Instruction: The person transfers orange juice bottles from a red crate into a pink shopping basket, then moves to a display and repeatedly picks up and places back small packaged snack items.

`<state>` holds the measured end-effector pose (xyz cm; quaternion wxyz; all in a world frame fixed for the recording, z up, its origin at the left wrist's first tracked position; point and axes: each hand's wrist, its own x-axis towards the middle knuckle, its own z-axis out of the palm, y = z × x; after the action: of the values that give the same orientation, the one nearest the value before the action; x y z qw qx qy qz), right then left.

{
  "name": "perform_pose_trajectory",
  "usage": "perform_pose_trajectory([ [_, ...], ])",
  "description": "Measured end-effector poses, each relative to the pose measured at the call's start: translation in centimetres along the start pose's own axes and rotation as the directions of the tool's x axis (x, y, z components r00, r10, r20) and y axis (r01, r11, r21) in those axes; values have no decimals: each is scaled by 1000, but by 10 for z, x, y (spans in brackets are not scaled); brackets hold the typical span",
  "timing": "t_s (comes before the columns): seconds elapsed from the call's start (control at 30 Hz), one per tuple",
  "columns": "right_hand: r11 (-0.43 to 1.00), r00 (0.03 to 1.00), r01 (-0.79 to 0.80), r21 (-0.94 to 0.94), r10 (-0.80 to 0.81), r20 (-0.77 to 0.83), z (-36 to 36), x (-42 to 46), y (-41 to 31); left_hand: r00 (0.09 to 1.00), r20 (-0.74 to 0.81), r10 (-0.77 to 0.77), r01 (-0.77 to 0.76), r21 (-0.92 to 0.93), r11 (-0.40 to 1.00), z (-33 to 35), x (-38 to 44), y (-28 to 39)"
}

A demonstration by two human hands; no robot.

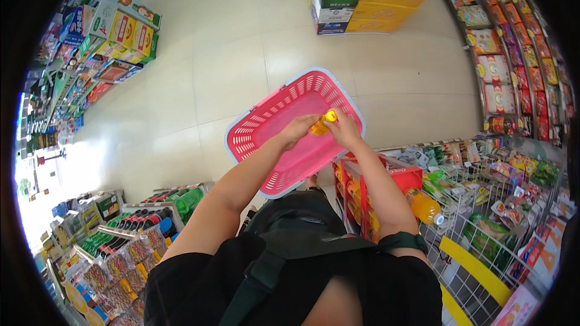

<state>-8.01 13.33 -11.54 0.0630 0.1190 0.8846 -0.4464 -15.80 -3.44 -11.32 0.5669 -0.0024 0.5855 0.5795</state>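
Observation:
Both hands meet in front of me around a small yellow bottle (319,129) with a bright yellow cap (331,116). My left hand (297,129) grips its side from the left. On the right, the fingers of my right hand (345,129) close about its upper part, by the cap. Much of the bottle is hidden behind the fingers. Beneath my hands is a pink plastic shopping basket (285,122) with slotted walls and a pale blue rim. No goods show on the visible part of its bottom.
Stacked beer cartons (345,0) and yellow cartons (385,0) stand ahead. Packaged snacks fill the curved-looking shelves (496,72) at right. Near my right arm are a red drink rack (401,174), an orange drink bottle (425,208) and a wire rack (471,235). Soda bottles (140,222) lie left.

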Motion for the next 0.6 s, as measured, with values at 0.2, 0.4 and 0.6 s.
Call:
perform_pose_trajectory([
  [0.2, 986, 984, 32, 162, -3, -176, -55, -34, -51, 963, 102, 249, -262, 149, 953, 26, -25, 38],
  [0.4, 972, 952, 162, 172, -107, -288, -107, -86, -86, 901, 266, 342, -403, 227, 886, 80, -60, 80],
  [0.6, 956, 963, 142, 257, -73, -259, -153, -151, -95, 791, 474, 387, -542, 249, 803, 143, -65, 88],
])
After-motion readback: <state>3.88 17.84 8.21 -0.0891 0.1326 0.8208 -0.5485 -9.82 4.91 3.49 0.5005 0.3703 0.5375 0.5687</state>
